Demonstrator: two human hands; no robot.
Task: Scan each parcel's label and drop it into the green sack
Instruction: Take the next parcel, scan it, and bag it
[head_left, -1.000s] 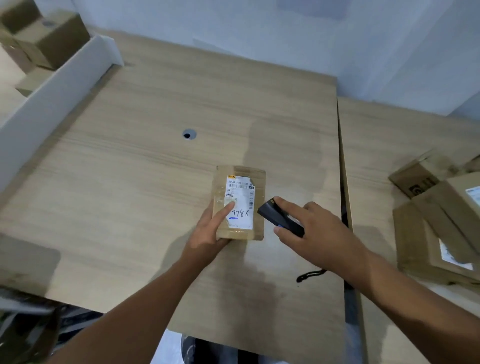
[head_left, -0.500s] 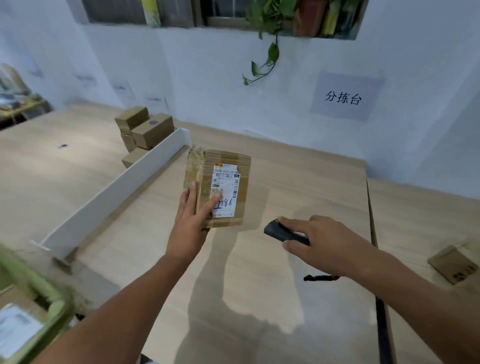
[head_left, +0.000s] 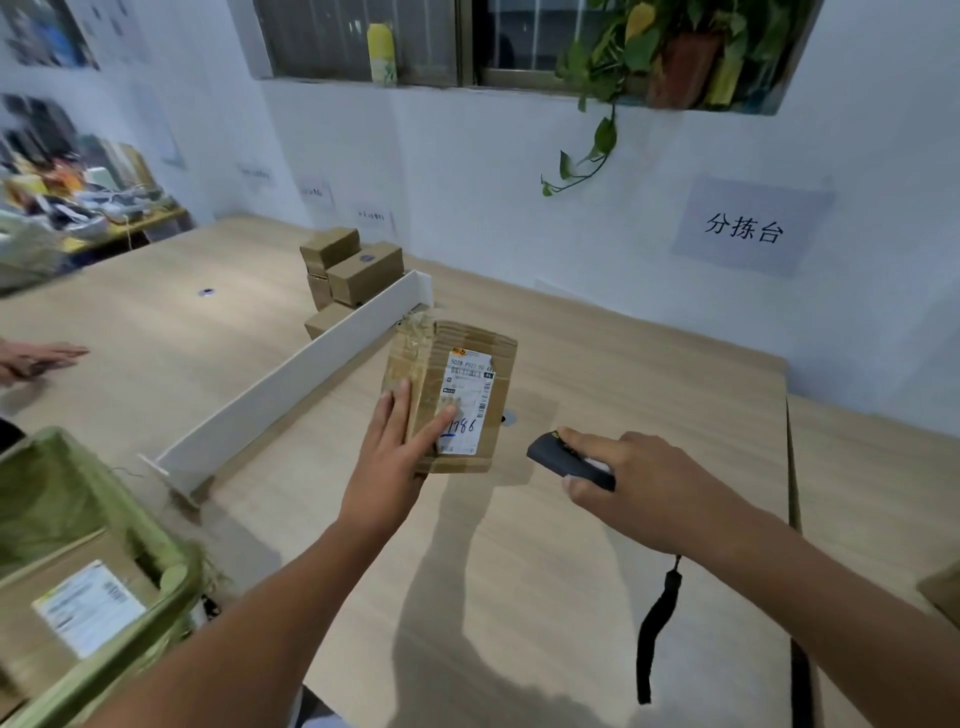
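From the head camera, the left hand (head_left: 387, 457) grips the parcel (head_left: 451, 364) just to the right of the white divider (head_left: 291, 384), which stands on edge across the table (head_left: 571, 597). The parcel is held up off the tabletop and its face is turned toward the camera. The thumb lies over the lower left corner of the label (head_left: 470, 400), by a handwritten blue number, and the fingers run up the taped side. Farther right of the divider, apart from the parcel, the right hand (head_left: 639, 488) is curled round a black scanner (head_left: 566, 460) whose nose points left toward the parcel's lower edge. A black wrist strap (head_left: 657, 629) hangs below that wrist. On the divider's left, near its close end, sits the green sack (head_left: 57, 493), mouth open, with a second parcel (head_left: 67, 608) inside it, label up. At the divider's far end, on its left side, a few small boxes (head_left: 353, 270) are stacked. Well to the left of the divider, another person's hand (head_left: 36, 358) rests on the tabletop. Beyond the divider's far end and to its right, a sign (head_left: 748, 228) with printed characters hangs on the wall.
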